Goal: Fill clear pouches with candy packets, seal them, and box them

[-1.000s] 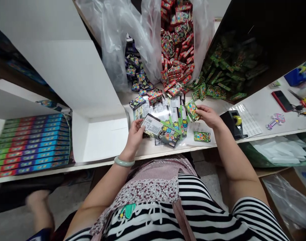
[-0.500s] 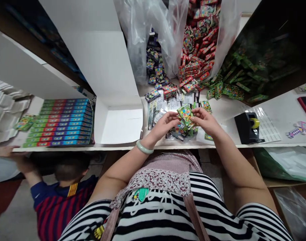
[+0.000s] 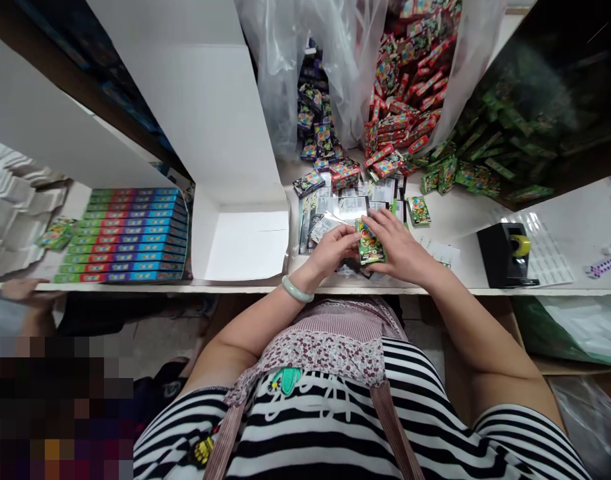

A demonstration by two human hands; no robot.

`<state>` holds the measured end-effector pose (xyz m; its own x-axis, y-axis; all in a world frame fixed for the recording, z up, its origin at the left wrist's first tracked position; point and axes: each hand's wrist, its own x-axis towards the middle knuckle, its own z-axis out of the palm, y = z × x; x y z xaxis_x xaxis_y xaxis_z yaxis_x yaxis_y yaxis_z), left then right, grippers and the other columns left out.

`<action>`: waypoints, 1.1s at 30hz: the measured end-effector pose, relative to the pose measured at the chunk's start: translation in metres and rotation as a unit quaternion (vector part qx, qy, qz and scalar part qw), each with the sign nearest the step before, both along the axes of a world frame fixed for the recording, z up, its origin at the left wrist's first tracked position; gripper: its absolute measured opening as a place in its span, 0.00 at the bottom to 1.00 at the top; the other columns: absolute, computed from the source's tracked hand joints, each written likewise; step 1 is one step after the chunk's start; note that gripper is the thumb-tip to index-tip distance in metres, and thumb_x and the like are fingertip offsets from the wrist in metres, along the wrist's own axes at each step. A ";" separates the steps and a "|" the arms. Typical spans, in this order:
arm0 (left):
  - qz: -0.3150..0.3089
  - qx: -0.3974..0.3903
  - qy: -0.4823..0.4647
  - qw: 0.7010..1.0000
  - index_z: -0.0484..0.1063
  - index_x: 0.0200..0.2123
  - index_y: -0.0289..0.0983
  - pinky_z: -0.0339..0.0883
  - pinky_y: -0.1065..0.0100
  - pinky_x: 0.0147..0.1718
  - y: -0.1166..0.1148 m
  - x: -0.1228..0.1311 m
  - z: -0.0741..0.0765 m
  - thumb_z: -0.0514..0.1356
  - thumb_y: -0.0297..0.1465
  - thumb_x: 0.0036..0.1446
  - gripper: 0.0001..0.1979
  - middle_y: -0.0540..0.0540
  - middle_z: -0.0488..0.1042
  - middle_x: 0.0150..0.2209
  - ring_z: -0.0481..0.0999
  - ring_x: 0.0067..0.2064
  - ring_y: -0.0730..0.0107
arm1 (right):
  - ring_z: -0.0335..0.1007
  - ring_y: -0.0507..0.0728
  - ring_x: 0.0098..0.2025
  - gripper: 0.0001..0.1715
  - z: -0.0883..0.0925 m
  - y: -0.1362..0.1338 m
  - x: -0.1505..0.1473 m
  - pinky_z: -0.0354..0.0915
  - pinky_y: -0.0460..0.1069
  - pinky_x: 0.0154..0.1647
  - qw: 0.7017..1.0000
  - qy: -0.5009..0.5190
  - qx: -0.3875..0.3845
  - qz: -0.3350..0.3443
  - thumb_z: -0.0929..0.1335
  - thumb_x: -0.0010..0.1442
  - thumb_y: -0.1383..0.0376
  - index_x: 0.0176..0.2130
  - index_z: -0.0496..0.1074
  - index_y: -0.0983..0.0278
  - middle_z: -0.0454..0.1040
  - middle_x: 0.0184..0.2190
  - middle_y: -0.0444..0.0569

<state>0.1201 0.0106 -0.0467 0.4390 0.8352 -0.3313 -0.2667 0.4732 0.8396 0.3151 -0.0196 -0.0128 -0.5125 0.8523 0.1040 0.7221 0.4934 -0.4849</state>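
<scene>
Since the frame half a second earlier, the green packet (image 3: 370,243) is being drawn slightly nearer the bench's front edge and turned straighter, while more of the right hand (image 3: 398,247) is being laid along its side. The packet is being held above the bench (image 3: 463,220), in front of the printed cards (image 3: 353,207). Its left edge is being pinched narrowly by the left hand (image 3: 333,252); its right side is being covered by the right hand, whose fingers are being kept nearly straight. Whether anything is being held beneath the packet cannot be told. Judging by this grip, the packet is being squared up between the hands; an even, gentle pressure from both sides seems to be called for next, so that its edges are not being crushed. A second green packet (image 3: 418,210) is being left lying beyond the right hand.
</scene>
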 end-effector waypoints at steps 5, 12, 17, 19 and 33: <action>-0.059 0.130 0.094 0.985 0.69 0.42 0.36 0.73 0.64 0.40 0.007 -0.014 -0.009 0.64 0.46 0.57 0.20 0.46 0.74 0.37 0.76 0.39 0.69 | 0.60 0.70 0.65 0.46 -0.005 0.000 0.003 0.61 0.69 0.65 0.999 0.044 0.016 -0.026 0.75 0.55 0.58 0.67 0.57 0.55 0.64 0.61 0.58; -0.313 0.473 0.393 0.724 0.49 0.71 0.42 0.39 0.35 0.70 0.026 -0.039 -0.026 0.71 0.32 0.48 0.51 0.35 0.44 0.74 0.39 0.75 0.36 | 0.62 0.70 0.63 0.44 -0.029 -0.016 0.032 0.60 0.69 0.64 0.989 0.099 -0.009 -0.112 0.72 0.56 0.44 0.64 0.62 0.59 0.65 0.59 0.60; -0.388 0.515 0.439 0.625 0.46 0.72 0.42 0.36 0.31 0.68 0.034 -0.025 -0.030 0.67 0.28 0.50 0.50 0.36 0.44 0.75 0.35 0.75 0.35 | 0.62 0.69 0.63 0.40 -0.039 -0.028 0.041 0.62 0.67 0.64 0.980 0.125 0.024 -0.150 0.72 0.57 0.46 0.63 0.64 0.56 0.66 0.59 0.57; -0.377 0.537 0.436 0.616 0.49 0.71 0.41 0.37 0.31 0.68 0.036 -0.023 -0.026 0.66 0.30 0.52 0.47 0.34 0.50 0.73 0.40 0.75 0.36 | 0.62 0.68 0.63 0.39 -0.038 -0.031 0.045 0.62 0.67 0.64 0.979 0.130 0.028 -0.154 0.72 0.57 0.47 0.63 0.64 0.55 0.66 0.59 0.57; -0.180 0.632 0.362 0.661 0.55 0.67 0.38 0.68 0.46 0.56 0.036 -0.044 -0.005 0.66 0.60 0.48 0.52 0.35 0.62 0.55 0.67 0.56 0.47 | 0.60 0.71 0.61 0.44 -0.004 -0.033 0.036 0.58 0.69 0.63 0.958 0.023 0.192 -0.214 0.71 0.57 0.44 0.66 0.61 0.54 0.63 0.60 0.57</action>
